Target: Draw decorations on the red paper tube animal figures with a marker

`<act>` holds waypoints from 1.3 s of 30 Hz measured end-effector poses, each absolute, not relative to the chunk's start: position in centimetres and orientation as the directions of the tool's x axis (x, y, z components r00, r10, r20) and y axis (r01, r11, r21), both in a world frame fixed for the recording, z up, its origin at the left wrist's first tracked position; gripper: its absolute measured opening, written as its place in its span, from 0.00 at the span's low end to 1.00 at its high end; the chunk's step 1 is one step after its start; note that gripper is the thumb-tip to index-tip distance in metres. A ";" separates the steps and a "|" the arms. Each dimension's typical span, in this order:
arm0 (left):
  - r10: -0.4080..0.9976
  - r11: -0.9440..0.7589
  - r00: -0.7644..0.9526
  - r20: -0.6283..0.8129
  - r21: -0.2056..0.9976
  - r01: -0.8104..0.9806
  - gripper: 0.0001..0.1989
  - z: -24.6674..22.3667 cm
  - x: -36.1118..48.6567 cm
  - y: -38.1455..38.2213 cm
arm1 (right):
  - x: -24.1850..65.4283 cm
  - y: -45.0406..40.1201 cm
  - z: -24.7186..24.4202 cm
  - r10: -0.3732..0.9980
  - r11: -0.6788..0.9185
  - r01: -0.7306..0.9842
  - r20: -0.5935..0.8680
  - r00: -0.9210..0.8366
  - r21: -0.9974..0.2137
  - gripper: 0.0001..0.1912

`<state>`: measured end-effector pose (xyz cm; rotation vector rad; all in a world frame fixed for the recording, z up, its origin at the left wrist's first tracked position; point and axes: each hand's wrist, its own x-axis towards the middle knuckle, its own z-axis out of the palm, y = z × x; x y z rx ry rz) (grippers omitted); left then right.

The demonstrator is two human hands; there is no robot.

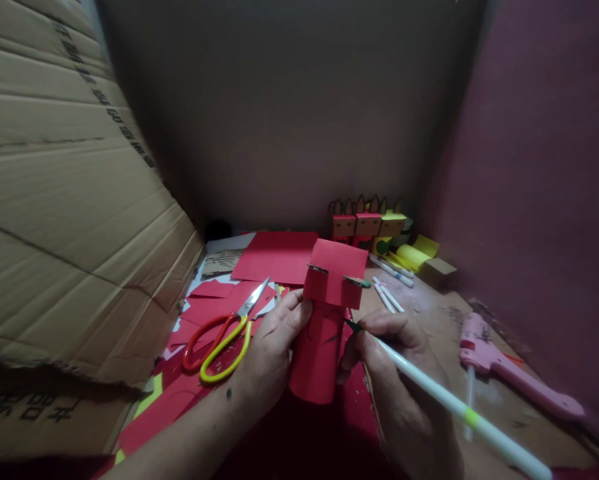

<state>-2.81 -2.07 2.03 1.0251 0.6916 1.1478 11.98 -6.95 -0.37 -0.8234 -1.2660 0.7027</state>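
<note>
A red paper figure [317, 350], a tube body with a box-like head, stands tilted between my hands. Its head bears two small cardboard pieces, and dark curved lines show on the tube. My left hand [279, 340] grips it from the left side. In my right hand [392, 367] is a white marker [429, 383] with a green band, its dark tip at the tube's upper right edge; whether it touches cannot be made out. Scissors [227, 340] with one red and one yellow handle lie open left of my left hand, on red paper.
Red paper sheets [274, 257] lie at the back left beside a large cardboard panel [69, 200]. Several finished-looking box-headed figures [368, 223] stand at the back. White markers [392, 270], a yellow paper roll [413, 256] and a pink glue gun [509, 373] lie to the right.
</note>
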 end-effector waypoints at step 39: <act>0.943 0.123 0.332 0.023 0.903 -0.412 0.21 2.0 -2.6 -2.1 | 12.0 -7.2 -0.2 0.846 0.514 0.009 0.509 0.158 -0.857 0.03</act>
